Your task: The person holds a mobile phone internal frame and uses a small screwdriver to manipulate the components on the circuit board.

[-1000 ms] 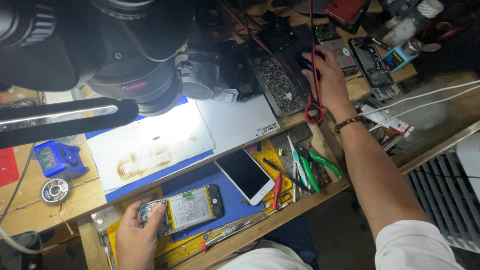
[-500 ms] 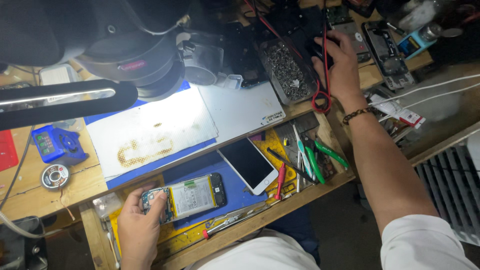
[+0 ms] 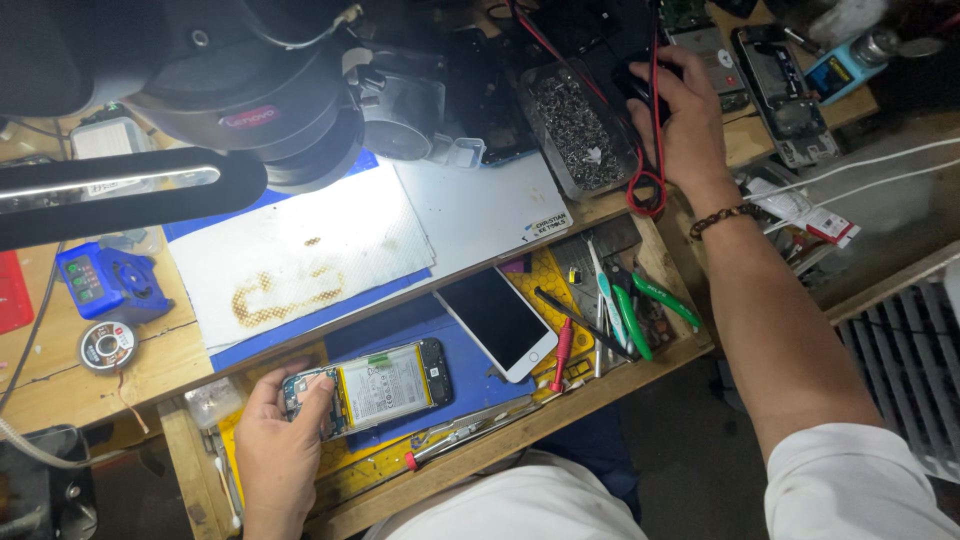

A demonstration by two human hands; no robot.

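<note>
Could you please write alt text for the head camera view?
A person's left hand holds an opened phone in a workbench drawer, while the right hand reaches to a dark object among red wires beside a tray of screws.

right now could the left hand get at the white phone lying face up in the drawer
Probably yes. The left hand rests on the opened phone in the same drawer, and the white phone lies just beyond it on the blue mat, uncovered, with nothing standing between them.

Near left, the opened phone (image 3: 372, 388) shows a pale cream battery on a blue mat (image 3: 470, 375); right, green-handled pliers (image 3: 640, 312); far, red wires (image 3: 648, 150); a scorched brown pattern on the white pad (image 3: 300, 255).
</note>
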